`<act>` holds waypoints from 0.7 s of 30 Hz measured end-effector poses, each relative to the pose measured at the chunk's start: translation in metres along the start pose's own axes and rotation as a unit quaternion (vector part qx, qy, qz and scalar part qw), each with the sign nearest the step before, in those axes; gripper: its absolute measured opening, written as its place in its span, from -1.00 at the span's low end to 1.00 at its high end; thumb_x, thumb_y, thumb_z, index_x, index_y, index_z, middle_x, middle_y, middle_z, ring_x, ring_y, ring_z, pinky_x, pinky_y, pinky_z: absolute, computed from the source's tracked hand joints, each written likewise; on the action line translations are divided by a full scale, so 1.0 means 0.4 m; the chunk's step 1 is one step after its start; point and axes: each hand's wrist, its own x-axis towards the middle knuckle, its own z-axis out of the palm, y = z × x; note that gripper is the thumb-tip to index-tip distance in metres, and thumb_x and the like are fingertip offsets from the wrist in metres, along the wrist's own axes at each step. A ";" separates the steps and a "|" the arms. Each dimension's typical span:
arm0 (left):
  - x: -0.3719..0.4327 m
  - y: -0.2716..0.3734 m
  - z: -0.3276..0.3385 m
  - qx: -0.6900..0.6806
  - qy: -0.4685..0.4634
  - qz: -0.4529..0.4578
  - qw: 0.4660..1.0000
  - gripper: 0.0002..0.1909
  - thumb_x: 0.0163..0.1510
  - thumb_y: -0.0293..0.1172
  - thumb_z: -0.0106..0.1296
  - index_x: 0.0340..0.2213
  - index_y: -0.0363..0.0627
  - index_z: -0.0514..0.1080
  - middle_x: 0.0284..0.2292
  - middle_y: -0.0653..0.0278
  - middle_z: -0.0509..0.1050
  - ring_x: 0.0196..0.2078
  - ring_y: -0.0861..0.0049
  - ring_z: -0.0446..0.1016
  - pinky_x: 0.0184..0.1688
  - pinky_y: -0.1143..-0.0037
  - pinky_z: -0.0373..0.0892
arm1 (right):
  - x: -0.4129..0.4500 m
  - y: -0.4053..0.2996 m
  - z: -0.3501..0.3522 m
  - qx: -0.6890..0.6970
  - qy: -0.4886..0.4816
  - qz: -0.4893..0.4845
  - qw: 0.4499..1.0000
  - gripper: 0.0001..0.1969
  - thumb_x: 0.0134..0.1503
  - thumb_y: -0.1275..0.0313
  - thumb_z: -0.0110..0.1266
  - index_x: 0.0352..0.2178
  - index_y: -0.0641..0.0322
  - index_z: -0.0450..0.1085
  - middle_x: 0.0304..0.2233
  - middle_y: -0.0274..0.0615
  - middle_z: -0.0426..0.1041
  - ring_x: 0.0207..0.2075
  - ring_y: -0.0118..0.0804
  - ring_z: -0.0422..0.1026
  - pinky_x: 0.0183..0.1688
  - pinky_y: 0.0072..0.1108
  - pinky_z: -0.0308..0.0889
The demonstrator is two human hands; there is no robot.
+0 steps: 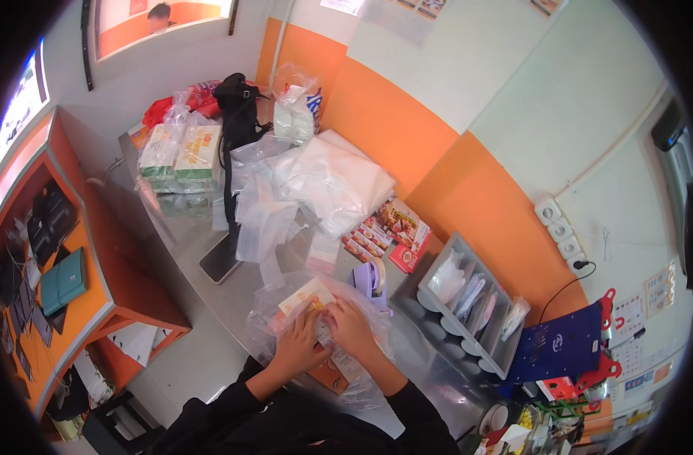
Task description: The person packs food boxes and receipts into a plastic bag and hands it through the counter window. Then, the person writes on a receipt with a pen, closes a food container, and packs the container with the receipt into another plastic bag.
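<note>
On the steel table in front of me, a clear plastic bag (262, 310) spreads around a printed cardboard box (307, 294) and an orange printed item (330, 375). My left hand (301, 341) rests over the box, with fingers extended and thumb toward the right. Close beside it, my right hand (351, 327) has curled fingers, their tips meeting near the top of a printed paper receipt (346, 359). Part of the receipt shows between the hands and part below the right wrist. What the fingertips pinch, if anything, is hidden. A lilac tape dispenser (369, 280) stands just beyond my right hand.
Plastic bags (335, 176), a phone (220, 260), stacked boxes (195, 153) and a black strapped bag (237, 108) occupy the far table. A grey divided organizer (465, 307) stands right, near flyers (389, 230). An orange shelf (105, 273) flanks the left. A person appears through the opening.
</note>
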 end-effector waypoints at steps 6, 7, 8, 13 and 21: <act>-0.038 0.032 -0.109 0.097 0.025 0.090 0.991 -0.18 -0.22 -0.09 0.15 0.01 -0.25 0.09 -0.03 -0.02 0.19 -0.01 0.05 0.20 0.00 0.22 0.15 | -0.158 -0.190 -0.223 -0.227 0.046 0.189 0.954 -0.36 -0.22 0.29 0.21 -0.06 0.19 0.19 -0.24 -0.02 0.26 -0.20 -0.04 0.29 -0.18 -0.39 0.23; -0.047 0.077 -0.172 0.048 0.043 0.062 0.996 -0.23 -0.25 -0.13 0.18 -0.04 -0.26 0.15 -0.07 0.00 0.21 -0.01 0.10 0.20 0.00 0.23 0.14 | -0.223 -0.179 -0.204 -0.237 -0.004 0.322 0.916 -0.33 -0.23 0.29 0.22 -0.04 0.20 0.16 -0.27 -0.01 0.29 -0.23 -0.05 0.32 -0.19 -0.38 0.25; -0.042 0.100 -0.206 -0.002 0.059 0.033 0.998 -0.28 -0.27 -0.17 0.21 -0.09 -0.27 0.21 -0.11 0.02 0.22 -0.02 0.14 0.20 0.01 0.24 0.13 | -0.275 -0.162 -0.190 -0.240 -0.053 0.449 0.859 -0.29 -0.23 0.30 0.23 -0.01 0.22 0.14 -0.30 0.00 0.32 -0.25 -0.05 0.34 -0.20 -0.38 0.27; -0.012 -0.027 -0.241 -0.007 0.110 -0.076 0.991 -0.61 -0.14 -0.31 0.11 -0.25 -0.21 0.33 -0.32 0.07 0.36 -0.27 0.18 0.38 -0.25 0.31 0.28 | -0.427 -0.071 -0.264 0.179 -0.095 0.464 0.862 -0.66 -0.03 0.49 0.04 -0.19 0.34 0.22 -0.48 -0.15 0.42 -0.41 -0.35 0.44 -0.33 -0.57 0.34; 0.036 0.033 -0.414 0.022 -0.035 -0.003 0.999 -0.86 -0.02 -0.42 -0.06 -0.47 -0.27 0.37 -0.58 0.01 0.39 -0.52 0.04 0.37 -0.51 0.33 0.28 | -0.275 -0.248 -0.367 0.104 0.120 0.499 0.852 -0.87 0.07 0.52 -0.10 -0.32 0.33 0.25 -0.44 -0.15 0.35 -0.39 -0.31 0.40 -0.36 -0.56 0.31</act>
